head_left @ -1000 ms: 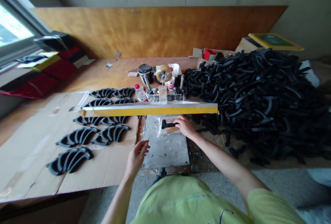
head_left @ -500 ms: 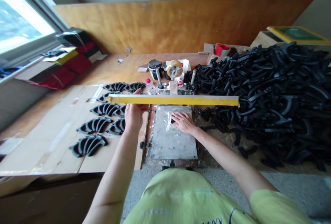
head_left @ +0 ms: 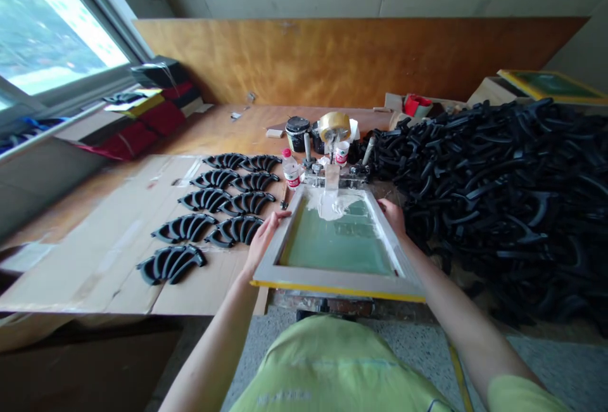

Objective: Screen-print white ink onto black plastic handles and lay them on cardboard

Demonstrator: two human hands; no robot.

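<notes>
A screen printing frame [head_left: 332, 277] lies lowered over the metal base plate, hiding it. White ink [head_left: 311, 198] smears the far end of its green mesh [head_left: 337, 250], where a pale scraper blade [head_left: 332, 179] rests in the ink. My left hand [head_left: 265, 236] grips the frame's left side, fingers along its outer edge. On the right side my right hand [head_left: 393, 214] is closed around the opposite edge, its fingers partly hidden. Behind the frame is the hinge clamp [head_left: 358, 174].
Curved black plastic parts [head_left: 183, 228] lie in fanned rows on cardboard [head_left: 104, 234] at left. A large heap of similar parts [head_left: 503, 190] fills the right. A bottle [head_left: 291, 170], black tub [head_left: 297, 133], paper cup [head_left: 341, 153] and tape roll [head_left: 334, 125] stand behind.
The screen frame has swung down from its raised position onto the base plate. My right hand has left the plate and moved to the frame's right edge; my left hand came down with the frame.
</notes>
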